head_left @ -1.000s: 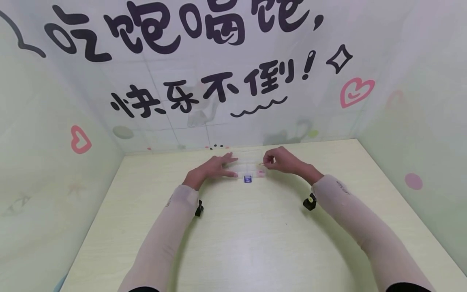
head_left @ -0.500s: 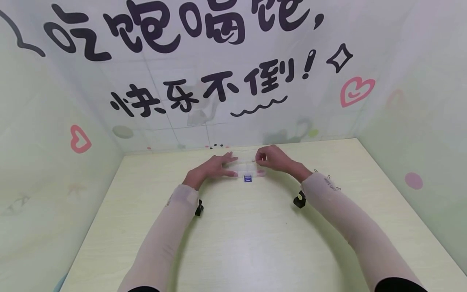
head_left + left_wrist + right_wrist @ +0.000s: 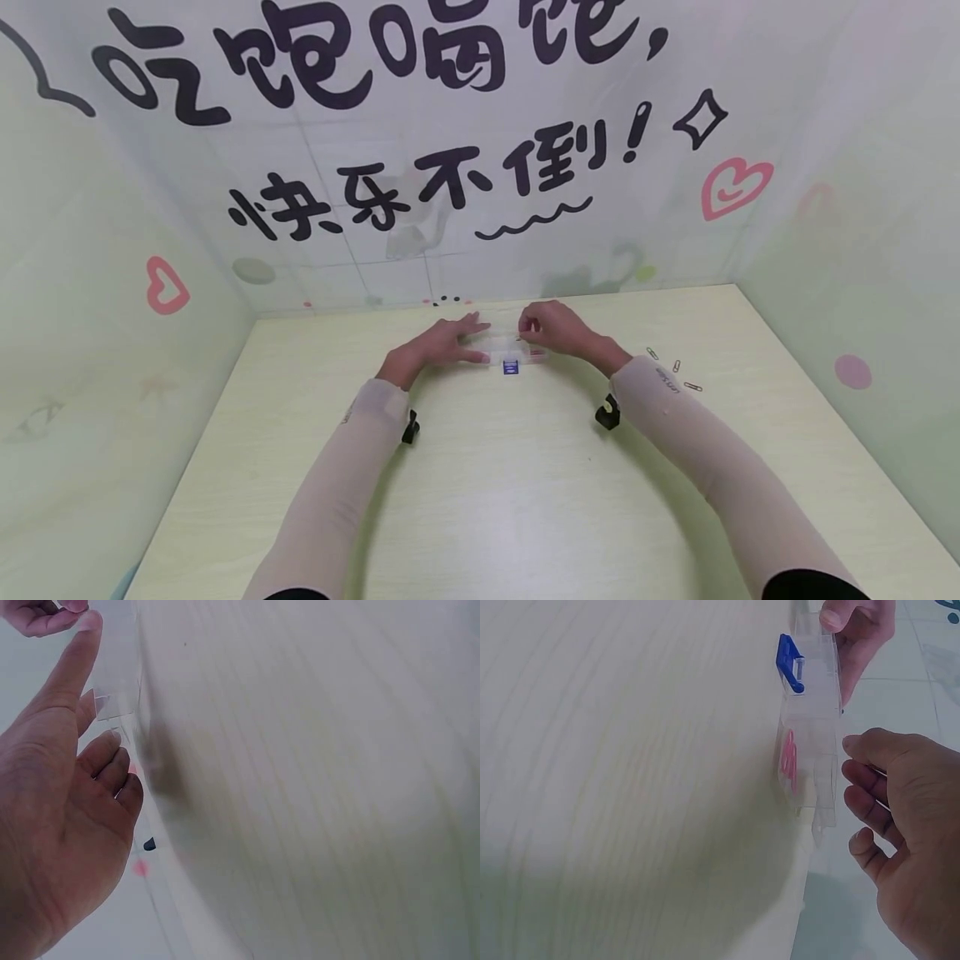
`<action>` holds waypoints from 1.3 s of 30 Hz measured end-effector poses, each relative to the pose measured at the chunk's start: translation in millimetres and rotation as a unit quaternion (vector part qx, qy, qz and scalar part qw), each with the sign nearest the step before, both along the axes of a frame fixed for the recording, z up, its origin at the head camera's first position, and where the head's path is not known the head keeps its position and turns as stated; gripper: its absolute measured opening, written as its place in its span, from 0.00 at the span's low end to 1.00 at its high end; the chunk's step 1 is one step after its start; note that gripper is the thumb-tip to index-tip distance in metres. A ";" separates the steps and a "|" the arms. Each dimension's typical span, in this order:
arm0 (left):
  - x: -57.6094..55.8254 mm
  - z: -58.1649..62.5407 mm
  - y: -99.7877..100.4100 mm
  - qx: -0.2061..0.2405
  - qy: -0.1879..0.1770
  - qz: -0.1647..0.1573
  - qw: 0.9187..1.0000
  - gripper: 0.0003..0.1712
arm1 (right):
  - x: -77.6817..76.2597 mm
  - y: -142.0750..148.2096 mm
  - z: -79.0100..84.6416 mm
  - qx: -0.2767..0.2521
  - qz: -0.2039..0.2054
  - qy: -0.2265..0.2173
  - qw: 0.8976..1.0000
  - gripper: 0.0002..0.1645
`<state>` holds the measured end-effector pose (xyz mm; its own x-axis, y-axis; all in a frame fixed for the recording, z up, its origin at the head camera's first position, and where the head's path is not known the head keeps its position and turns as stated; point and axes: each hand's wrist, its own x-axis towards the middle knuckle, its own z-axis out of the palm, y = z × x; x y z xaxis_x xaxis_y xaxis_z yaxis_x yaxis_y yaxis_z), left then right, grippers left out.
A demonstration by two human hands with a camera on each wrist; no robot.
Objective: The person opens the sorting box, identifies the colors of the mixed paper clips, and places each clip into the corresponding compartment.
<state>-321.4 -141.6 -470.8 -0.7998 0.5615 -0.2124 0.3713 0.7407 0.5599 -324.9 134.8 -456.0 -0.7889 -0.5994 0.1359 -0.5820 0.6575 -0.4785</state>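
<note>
A clear plastic compartment box (image 3: pixel 498 343) stands near the back of the table, with a blue latch (image 3: pixel 789 664) on its front. Pink paper clips (image 3: pixel 789 759) show through the wall of its right compartment. My left hand (image 3: pixel 442 342) rests at the box's left end, thumb stretched along the front rim and fingers spread toward the back. Above the right part of the box, my right hand (image 3: pixel 553 327) pinches a small paper clip (image 3: pixel 518 338) between thumb and forefinger; only its tip shows in the head view. The right wrist view hides that clip.
Three loose paper clips (image 3: pixel 677 365) lie on the table (image 3: pixel 480 483) beyond my right forearm. A white printed curtain (image 3: pixel 420 192) rises behind the table edge, close behind the box, and panels stand at both sides.
My right hand has moved left over the box with the paper clip and then dipped slightly. The loose clips have come into view past the forearm. My left hand stays in place.
</note>
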 end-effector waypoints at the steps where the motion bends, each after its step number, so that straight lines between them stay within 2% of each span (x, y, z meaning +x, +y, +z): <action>1: 0.0 -0.1 0.0 0.000 0.001 -0.001 1.000 0.46 | -0.1 0.2 -0.5 0.001 0.001 0.002 1.000 0.01; 9: -1.5 -2.4 0.5 0.005 0.010 -0.007 1.000 0.46 | 4.6 9.1 1.1 0.012 0.003 0.019 1.000 0.05; 16: -1.8 -4.3 0.6 0.001 0.006 -0.008 1.000 0.47 | 11.3 28.9 7.0 0.012 0.009 0.036 0.999 0.07; 27: 0.8 -2.0 0.4 0.005 0.007 -0.008 1.000 0.47 | 17.3 63.4 10.8 0.017 0.018 0.041 0.999 0.08; 39: -1.9 -3.0 -0.9 0.005 0.015 -0.011 1.000 0.47 | 26.6 101.2 11.0 0.033 0.032 0.030 0.998 0.07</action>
